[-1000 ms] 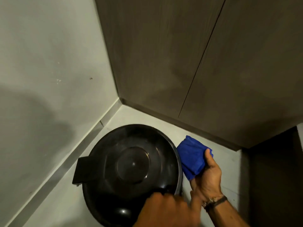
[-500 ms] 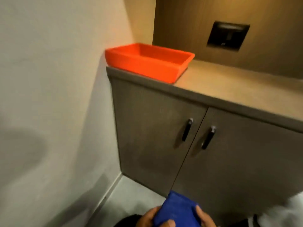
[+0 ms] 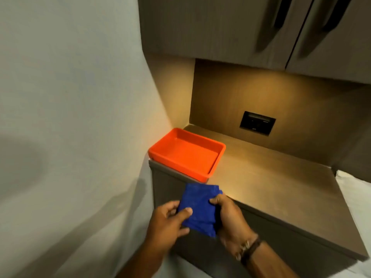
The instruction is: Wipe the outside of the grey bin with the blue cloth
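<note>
The blue cloth, folded into a thick pad, is held up in front of me by both hands. My left hand pinches its left edge with the thumb on top. My right hand, with a bracelet and dark band at the wrist, grips its right edge. The cloth hangs in the air just in front of the counter's front left corner. The grey bin is out of view, below the frame.
An orange tray sits on the brown counter at its left end, against the white wall. Upper cupboards with dark handles hang above. A black socket plate is set in the back panel.
The view has swung up from the bin on the floor to the counter top. The cloth, first in my right hand alone beside the bin, is now held by both hands.
</note>
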